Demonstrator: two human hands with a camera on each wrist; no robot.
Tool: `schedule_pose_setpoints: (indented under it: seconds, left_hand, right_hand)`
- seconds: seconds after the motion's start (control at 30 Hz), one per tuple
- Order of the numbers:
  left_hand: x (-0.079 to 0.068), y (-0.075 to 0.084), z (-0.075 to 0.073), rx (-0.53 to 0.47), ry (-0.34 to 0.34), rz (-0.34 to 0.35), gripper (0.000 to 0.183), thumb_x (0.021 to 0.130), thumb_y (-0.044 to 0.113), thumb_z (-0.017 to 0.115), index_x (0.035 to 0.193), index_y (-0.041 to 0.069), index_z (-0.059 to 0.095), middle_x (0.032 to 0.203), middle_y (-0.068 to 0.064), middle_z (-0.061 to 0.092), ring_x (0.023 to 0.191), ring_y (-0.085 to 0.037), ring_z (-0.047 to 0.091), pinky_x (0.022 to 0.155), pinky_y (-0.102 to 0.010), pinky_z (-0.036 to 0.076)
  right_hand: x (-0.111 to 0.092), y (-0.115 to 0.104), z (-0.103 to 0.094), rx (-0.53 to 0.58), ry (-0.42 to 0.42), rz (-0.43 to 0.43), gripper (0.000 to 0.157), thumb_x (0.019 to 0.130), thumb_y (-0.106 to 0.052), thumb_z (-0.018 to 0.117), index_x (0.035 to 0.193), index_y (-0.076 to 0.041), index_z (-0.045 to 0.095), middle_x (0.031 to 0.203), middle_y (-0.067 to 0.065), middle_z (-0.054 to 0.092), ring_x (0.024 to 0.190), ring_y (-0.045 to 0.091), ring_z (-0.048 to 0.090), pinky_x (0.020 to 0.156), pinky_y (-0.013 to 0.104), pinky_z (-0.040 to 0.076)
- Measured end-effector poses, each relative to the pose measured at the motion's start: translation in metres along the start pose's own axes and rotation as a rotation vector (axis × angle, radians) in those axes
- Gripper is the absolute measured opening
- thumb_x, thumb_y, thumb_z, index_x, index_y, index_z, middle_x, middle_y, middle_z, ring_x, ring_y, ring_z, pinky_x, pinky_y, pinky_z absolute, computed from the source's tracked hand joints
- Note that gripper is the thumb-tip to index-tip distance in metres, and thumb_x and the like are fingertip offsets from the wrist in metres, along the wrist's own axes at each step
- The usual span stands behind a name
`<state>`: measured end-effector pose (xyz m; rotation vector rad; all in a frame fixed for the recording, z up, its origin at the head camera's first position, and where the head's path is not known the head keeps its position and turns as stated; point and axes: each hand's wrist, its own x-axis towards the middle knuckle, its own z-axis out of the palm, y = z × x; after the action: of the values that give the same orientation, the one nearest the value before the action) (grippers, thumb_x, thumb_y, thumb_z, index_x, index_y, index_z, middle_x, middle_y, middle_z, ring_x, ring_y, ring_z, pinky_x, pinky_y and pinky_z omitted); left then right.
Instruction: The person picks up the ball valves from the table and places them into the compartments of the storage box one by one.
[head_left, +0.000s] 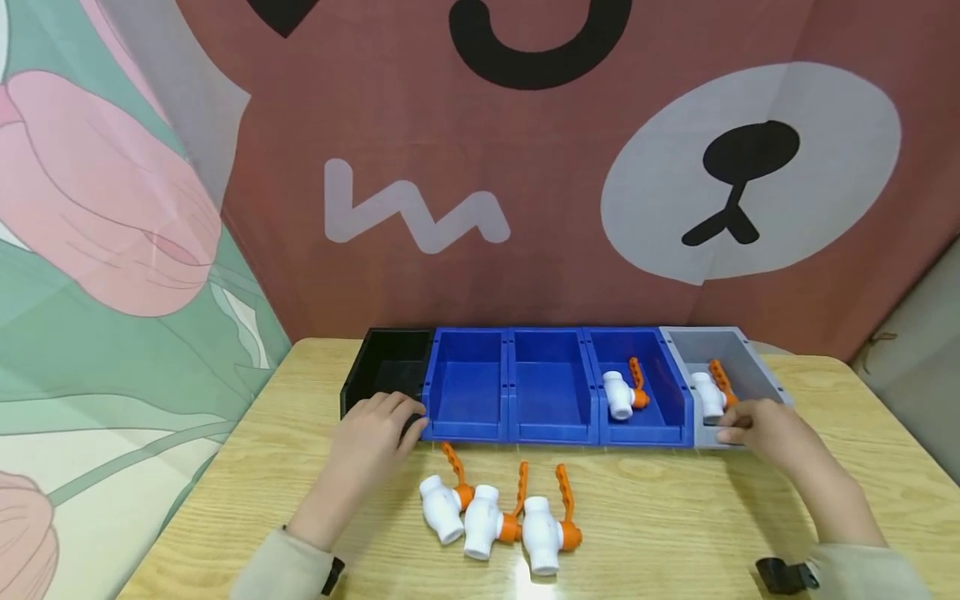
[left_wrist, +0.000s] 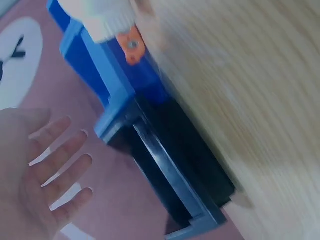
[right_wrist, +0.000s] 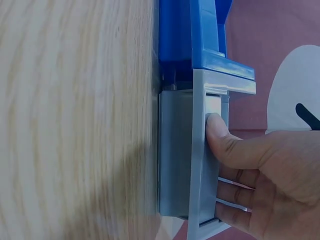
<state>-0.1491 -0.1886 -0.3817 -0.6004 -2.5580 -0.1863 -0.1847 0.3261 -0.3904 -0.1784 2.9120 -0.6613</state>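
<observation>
My left hand point(head_left: 375, 433) is at the front of the black bin point(head_left: 366, 362), fingers loosely bent over its near edge; the left wrist view shows the fingers spread with nothing held. My right hand point(head_left: 772, 429) reaches over the front of the grey bin point(head_left: 763, 371). In the right wrist view its thumb point(right_wrist: 217, 127) lies at the bin's front lip and the fingers extend inside. Beside those fingertips is a white ball valve point(head_left: 707, 396) with an orange handle. Another valve point(head_left: 618, 398) lies in the adjoining blue bin point(head_left: 645, 434).
Three more valves, a left one point(head_left: 441, 510), a middle one point(head_left: 482, 523) and a right one point(head_left: 542, 537), lie on the wooden table point(head_left: 645, 525) before the bins. Two further blue bins point(head_left: 468, 430) stand between. A printed cloth point(head_left: 540, 208) hangs behind.
</observation>
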Motion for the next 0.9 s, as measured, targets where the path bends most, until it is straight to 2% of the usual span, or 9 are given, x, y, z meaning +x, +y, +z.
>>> schedule_pose_setpoints:
  seconds: [0.13,0.23,0.43,0.6,0.9]
  left_hand:
    - [0.002,0.012,0.003,-0.014,-0.001,0.096,0.013,0.091,0.03,0.073,0.096,0.018,0.074,0.096,0.002,0.069,0.091,-0.019,0.065,0.081,-0.036,0.054]
    - [0.003,0.021,0.006,-0.026,-0.009,0.138,0.014,0.091,0.031,0.072,0.095,0.018,0.074,0.094,0.003,0.069,0.09,-0.018,0.065,0.08,-0.034,0.054]
    - [0.004,0.04,0.008,-0.062,-0.116,0.176,0.018,0.094,0.035,0.068,0.102,0.02,0.073,0.099,0.006,0.068,0.095,-0.015,0.063,0.084,-0.033,0.053]
    - [0.005,0.059,0.011,-0.12,-0.195,0.235,0.024,0.096,0.039,0.064,0.107,0.02,0.072,0.105,0.005,0.068,0.101,-0.016,0.062,0.09,-0.036,0.052]
    - [0.007,0.083,0.018,-0.158,-0.245,0.368,0.031,0.095,0.045,0.064,0.111,0.02,0.071,0.113,0.004,0.066,0.109,-0.015,0.06,0.096,-0.036,0.05]
  right_hand:
    - [-0.001,0.0,0.001,0.003,0.03,-0.008,0.023,0.089,-0.019,0.074,0.094,0.004,0.071,0.088,0.012,0.068,0.083,0.032,0.062,0.071,0.05,0.052]
    - [-0.001,0.0,0.001,0.006,0.045,-0.002,0.022,0.089,-0.018,0.074,0.094,0.003,0.071,0.088,0.012,0.068,0.084,0.033,0.062,0.072,0.051,0.052]
    - [0.0,-0.001,0.001,0.0,0.037,0.016,0.019,0.088,-0.018,0.075,0.091,0.0,0.071,0.087,0.011,0.068,0.082,0.031,0.06,0.071,0.049,0.052]
    - [-0.002,-0.001,-0.003,-0.011,0.031,0.003,0.018,0.089,-0.016,0.074,0.09,0.001,0.071,0.086,0.01,0.068,0.081,0.03,0.061,0.07,0.049,0.052]
    - [-0.001,-0.004,-0.003,-0.025,0.022,-0.012,0.016,0.088,-0.016,0.075,0.088,-0.001,0.071,0.085,0.009,0.068,0.079,0.028,0.061,0.069,0.049,0.051]
